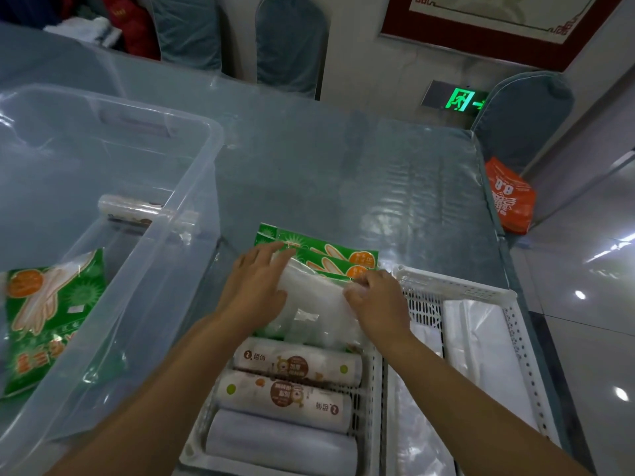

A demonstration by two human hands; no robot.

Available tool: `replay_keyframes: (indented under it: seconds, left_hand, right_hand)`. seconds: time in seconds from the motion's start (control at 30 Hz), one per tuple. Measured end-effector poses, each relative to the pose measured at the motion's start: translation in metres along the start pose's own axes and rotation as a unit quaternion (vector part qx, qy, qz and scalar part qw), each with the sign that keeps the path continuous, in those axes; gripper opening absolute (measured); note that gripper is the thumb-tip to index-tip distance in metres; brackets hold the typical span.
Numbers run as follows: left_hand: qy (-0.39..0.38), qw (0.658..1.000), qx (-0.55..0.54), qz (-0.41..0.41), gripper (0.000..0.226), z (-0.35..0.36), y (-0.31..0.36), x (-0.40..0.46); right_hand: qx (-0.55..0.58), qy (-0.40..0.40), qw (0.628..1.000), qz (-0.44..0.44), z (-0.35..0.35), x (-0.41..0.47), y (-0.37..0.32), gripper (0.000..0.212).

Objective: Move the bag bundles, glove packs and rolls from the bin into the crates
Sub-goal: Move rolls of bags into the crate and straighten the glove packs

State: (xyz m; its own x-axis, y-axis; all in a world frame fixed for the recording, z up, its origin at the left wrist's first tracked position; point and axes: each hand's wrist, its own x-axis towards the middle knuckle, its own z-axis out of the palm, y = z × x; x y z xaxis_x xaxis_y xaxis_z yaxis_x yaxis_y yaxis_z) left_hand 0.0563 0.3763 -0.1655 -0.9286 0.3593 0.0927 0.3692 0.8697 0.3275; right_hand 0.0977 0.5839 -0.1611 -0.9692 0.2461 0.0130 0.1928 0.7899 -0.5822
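Observation:
A clear plastic bin (192, 187) stands at the left; inside it lie a green glove pack (51, 317) and a clear roll (137, 209). Beside it, a white crate (372, 379) holds green glove packs (330, 255) at its far end and three rolls (295, 367) nearer me. Both hands rest on a clear glove pack (316, 310) lying over the green ones. My left hand (256, 286) lies flat on its left side. My right hand (376, 300) pinches its far right edge. A second white crate (457, 290) on the right holds white bag bundles (481, 348).
Everything sits on a table under a clear cover (343, 173). An orange bag (510, 197) hangs off the table's right edge. Chairs (292, 42) stand behind the table, and tiled floor (584, 304) lies to the right.

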Motion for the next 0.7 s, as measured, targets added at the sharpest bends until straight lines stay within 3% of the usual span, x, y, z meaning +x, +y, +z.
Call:
replay_keyframes:
  seconds: [0.1,0.17,0.23,0.37,0.5,0.57,0.7]
  left_hand:
    - [-0.075,0.991,0.072,0.088,0.086,0.006,-0.002,0.003]
    - [-0.087,0.985,0.11,0.1,0.086,0.01,-0.003,0.007]
    - [-0.078,0.985,0.125,0.093,0.083,0.013,-0.003,0.011]
    - [-0.058,0.989,0.116,0.073,0.06,0.018,-0.005,0.009]
    - [-0.095,0.994,-0.062,-0.004,0.039,0.023,-0.001,0.002]
    - [-0.105,0.988,-0.11,-0.031,0.042,0.024,0.003,0.002]
    - [-0.007,1.0,0.012,0.024,0.078,0.015,0.002,-0.005]
  right_hand:
    - [-0.116,0.064,0.982,-0.132,0.005,-0.003,0.0,0.046]
    - [-0.192,0.043,0.958,-0.208,0.009,-0.01,0.002,0.064]
    - [-0.241,-0.01,0.943,-0.23,0.015,-0.013,0.006,0.076]
    - [-0.282,-0.039,0.923,-0.259,0.018,-0.011,0.014,0.076]
    - [-0.262,0.016,0.927,-0.27,0.015,-0.008,0.02,0.071]
    - [-0.263,0.037,0.922,-0.282,0.015,-0.008,0.023,0.077]
    - [-0.271,0.063,0.904,-0.323,0.014,-0.012,0.031,0.09]
